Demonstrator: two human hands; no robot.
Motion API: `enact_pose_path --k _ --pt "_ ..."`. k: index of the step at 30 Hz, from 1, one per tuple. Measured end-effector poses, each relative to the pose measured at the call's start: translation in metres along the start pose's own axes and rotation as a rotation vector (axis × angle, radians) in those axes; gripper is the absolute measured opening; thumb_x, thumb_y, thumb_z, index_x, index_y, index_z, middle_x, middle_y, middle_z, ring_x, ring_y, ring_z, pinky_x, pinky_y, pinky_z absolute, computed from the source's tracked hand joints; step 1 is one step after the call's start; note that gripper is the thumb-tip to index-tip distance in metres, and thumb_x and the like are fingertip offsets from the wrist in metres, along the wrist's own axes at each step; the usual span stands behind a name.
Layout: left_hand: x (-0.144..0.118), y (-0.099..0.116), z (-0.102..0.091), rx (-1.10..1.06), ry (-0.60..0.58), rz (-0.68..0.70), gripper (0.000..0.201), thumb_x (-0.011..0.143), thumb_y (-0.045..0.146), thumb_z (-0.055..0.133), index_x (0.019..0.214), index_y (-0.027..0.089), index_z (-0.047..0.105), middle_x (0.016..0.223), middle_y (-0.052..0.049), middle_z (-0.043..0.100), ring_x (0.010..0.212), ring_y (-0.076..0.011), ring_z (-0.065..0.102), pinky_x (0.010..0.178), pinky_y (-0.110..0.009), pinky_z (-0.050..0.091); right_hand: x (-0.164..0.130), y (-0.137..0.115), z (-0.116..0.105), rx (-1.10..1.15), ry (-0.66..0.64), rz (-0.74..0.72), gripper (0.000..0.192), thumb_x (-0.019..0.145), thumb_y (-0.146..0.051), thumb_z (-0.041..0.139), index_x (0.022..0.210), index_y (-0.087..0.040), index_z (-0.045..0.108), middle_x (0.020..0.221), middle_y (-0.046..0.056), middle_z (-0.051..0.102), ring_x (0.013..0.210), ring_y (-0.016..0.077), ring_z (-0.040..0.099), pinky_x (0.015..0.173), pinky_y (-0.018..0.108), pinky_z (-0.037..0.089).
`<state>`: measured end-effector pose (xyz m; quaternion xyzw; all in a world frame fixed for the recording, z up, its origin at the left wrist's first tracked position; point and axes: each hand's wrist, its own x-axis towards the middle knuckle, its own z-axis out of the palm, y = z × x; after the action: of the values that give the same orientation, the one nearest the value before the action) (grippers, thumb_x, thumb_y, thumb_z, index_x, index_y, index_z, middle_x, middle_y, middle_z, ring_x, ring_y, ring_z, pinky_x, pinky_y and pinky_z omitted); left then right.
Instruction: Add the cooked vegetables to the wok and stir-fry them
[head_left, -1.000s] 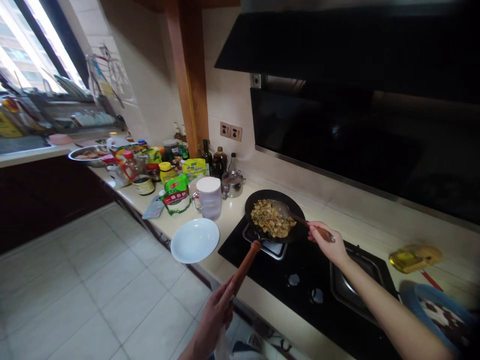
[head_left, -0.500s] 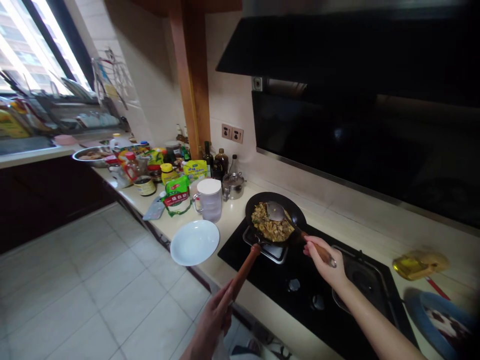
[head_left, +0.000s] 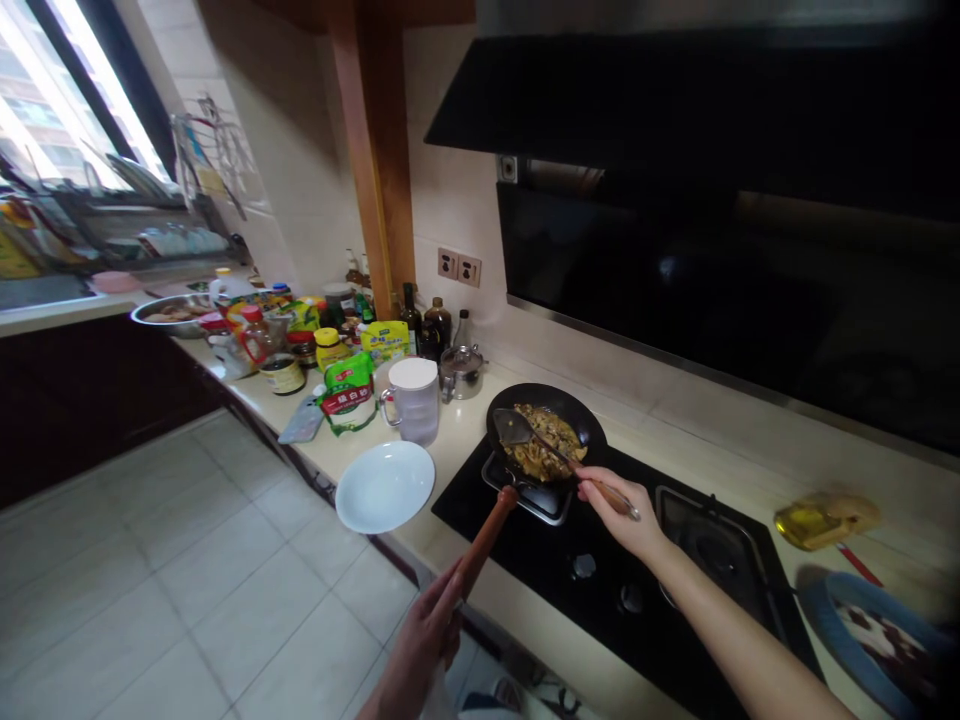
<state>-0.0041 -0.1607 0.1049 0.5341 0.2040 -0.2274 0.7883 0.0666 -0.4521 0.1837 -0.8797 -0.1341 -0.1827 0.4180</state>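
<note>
A dark wok (head_left: 596, 425) sits over the left burner of the black gas hob (head_left: 525, 570). In it lies chopped, browned food (head_left: 551, 455). My left hand (head_left: 431, 625) is wrapped round the wok's wooden handle, which points toward me. My right hand (head_left: 619, 510) grips the wooden handle of a spatula (head_left: 514, 427). The metal blade rests at the left side of the wok, beside the food. Left of the hob, near the counter's front edge, stands a white plate (head_left: 386, 490) with nothing on it.
Behind the plate are a lidded water pitcher (head_left: 416, 405), a small steel pot (head_left: 461, 375) and a green sugar bag (head_left: 349, 395). Several jars and bottles crowd the counter farther left. An oil bottle (head_left: 802, 525) and a blue round item (head_left: 855, 630) lie right of the hob.
My right hand has moved left, and the spatula blade has gone from the back middle of the wok to its left side. My left hand keeps hold of the wok handle.
</note>
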Motion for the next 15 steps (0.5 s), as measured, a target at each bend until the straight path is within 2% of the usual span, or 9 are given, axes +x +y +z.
enact_pose_path --k 3,6,9,12,15 --pt "-0.001 0.002 0.001 -0.003 0.017 -0.020 0.091 0.058 0.065 0.069 0.131 0.014 0.049 0.046 0.011 0.026 0.040 -0.0050 0.023 0.038 -0.018 0.015 -0.001 0.004 -0.010 -0.026 -0.030 0.043 0.022 0.086 -0.035 0.056 0.101 -0.022 0.066 0.093 0.006 0.073 0.075 0.0184 0.071 0.072 0.030 0.060" --pt "-0.002 0.004 0.003 -0.004 0.047 -0.028 0.095 0.053 0.067 0.071 0.130 0.014 0.050 0.046 0.011 0.028 0.041 -0.0053 0.025 0.039 -0.018 0.015 -0.004 0.014 -0.036 -0.050 0.051 0.091 0.025 0.084 -0.037 0.058 0.103 -0.023 0.065 0.096 0.006 0.071 0.073 0.0180 0.070 0.072 0.030 0.060" --pt "-0.005 0.008 0.006 -0.008 0.065 -0.035 0.099 0.049 0.069 0.071 0.128 0.014 0.051 0.046 0.011 0.028 0.042 -0.0050 0.025 0.040 -0.017 0.015 0.002 0.022 -0.051 -0.054 0.151 0.194 0.029 0.083 -0.043 0.058 0.101 -0.021 0.064 0.084 0.005 0.070 0.066 0.0175 0.069 0.066 0.030 0.060" --pt "-0.008 0.012 0.009 -0.003 0.051 -0.059 0.106 0.046 0.073 0.070 0.130 0.013 0.049 0.045 0.012 0.025 0.041 -0.0047 0.023 0.040 -0.018 0.013 0.007 0.020 -0.046 -0.020 0.246 0.376 0.036 0.081 -0.051 0.056 0.094 -0.018 0.063 0.064 0.002 0.064 0.056 0.0183 0.066 0.053 0.028 0.058" --pt "-0.007 0.012 0.010 0.006 0.054 -0.059 0.107 0.045 0.074 0.070 0.131 0.013 0.048 0.044 0.012 0.024 0.040 -0.0046 0.022 0.040 -0.018 0.012 0.008 0.012 -0.035 0.075 0.266 0.480 0.040 0.081 -0.054 0.054 0.095 -0.018 0.063 0.061 0.002 0.064 0.052 0.0188 0.066 0.050 0.029 0.057"
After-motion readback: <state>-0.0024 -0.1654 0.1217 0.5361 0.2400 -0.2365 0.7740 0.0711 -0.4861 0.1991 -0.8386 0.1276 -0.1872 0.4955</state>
